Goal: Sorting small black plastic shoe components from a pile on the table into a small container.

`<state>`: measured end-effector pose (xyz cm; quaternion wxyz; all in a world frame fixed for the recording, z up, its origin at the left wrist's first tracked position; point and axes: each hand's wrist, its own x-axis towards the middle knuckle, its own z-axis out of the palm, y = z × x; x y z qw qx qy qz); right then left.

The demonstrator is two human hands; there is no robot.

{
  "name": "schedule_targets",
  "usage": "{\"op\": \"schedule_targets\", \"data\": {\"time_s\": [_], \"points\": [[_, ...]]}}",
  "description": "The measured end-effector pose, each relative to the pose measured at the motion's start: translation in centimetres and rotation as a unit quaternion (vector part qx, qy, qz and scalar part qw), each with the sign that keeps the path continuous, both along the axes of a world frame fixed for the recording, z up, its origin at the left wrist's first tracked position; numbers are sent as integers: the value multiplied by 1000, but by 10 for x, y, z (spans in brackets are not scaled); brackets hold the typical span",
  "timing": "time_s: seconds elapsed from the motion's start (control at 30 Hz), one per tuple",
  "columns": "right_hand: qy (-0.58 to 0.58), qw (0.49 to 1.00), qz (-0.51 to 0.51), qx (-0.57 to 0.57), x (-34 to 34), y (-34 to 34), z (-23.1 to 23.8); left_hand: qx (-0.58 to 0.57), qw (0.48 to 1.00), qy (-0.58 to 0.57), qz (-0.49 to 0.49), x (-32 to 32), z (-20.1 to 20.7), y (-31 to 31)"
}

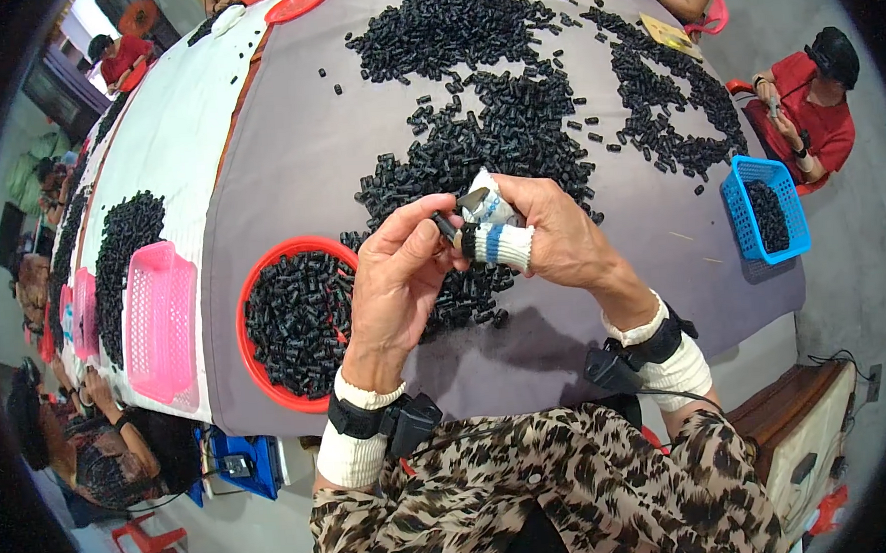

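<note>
My left hand [391, 279] pinches a small black cylindrical piece [446, 226] between thumb and fingers. Close against it, my right hand [573, 238] is closed on a small grey blade [474, 199], whose lower part is hidden by the fingers. White wrapping with a blue band [501, 243] covers a digit of that hand, and more white material with blue marks lies round the blade. Both hands are held above a large heap of similar black pieces [505, 123]. Below and left of my left hand stands a round red basket [249, 337] full of them.
A grey cloth [287, 164] covers the table. On the left are a pink basket [160, 321] and another black heap [128, 238]; at the right edge, a blue basket [770, 249] holds black pieces. People sit along both sides, one in red [816, 122] at right.
</note>
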<state>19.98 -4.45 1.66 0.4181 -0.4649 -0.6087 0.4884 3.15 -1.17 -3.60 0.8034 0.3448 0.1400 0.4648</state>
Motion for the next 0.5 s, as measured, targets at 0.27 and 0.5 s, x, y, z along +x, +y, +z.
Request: {"op": "schedule_targets", "data": {"time_s": [0.27, 0.5], "points": [[-83, 992, 8, 91, 2, 8, -17, -33, 999, -5, -7, -1, -3, 2], [-119, 988, 45, 85, 4, 10, -10, -2, 1000, 11, -21, -3, 0, 2]]}}
